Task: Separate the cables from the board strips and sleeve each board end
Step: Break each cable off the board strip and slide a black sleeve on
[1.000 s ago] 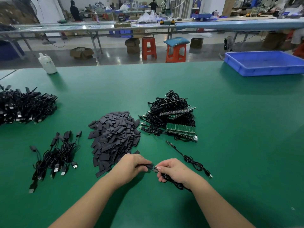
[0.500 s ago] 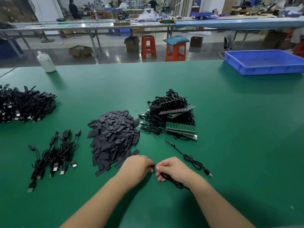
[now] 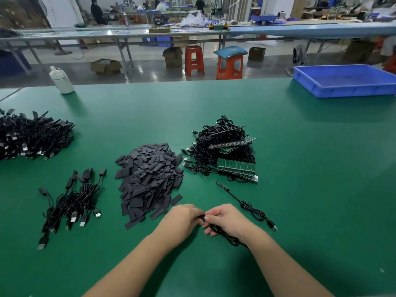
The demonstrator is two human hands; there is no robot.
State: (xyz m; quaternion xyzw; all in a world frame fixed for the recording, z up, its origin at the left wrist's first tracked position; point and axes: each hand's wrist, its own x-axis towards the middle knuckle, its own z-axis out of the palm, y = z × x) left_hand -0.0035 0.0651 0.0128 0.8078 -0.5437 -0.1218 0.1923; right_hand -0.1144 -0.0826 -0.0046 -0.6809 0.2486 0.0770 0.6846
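Left hand (image 3: 182,221) pinches a black sleeve (image 3: 201,218); right hand (image 3: 227,220) grips the cable (image 3: 225,237). Sleeve pile (image 3: 147,179) at 11 o'clock; open bench (image 3: 310,189) at 3 o'clock.

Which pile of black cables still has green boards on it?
The cable pile right of the sleeve heap; only it shows green board strips.

Beneath both hands, the table mat (image 3: 300,168) looks smooth, matt green. Ahead of the left hand (image 3: 182,221), the sleeve pile (image 3: 150,174) is matt dark-grey plastic (flat, dull). Far right, the blue tray (image 3: 342,91) is smooth plastic.
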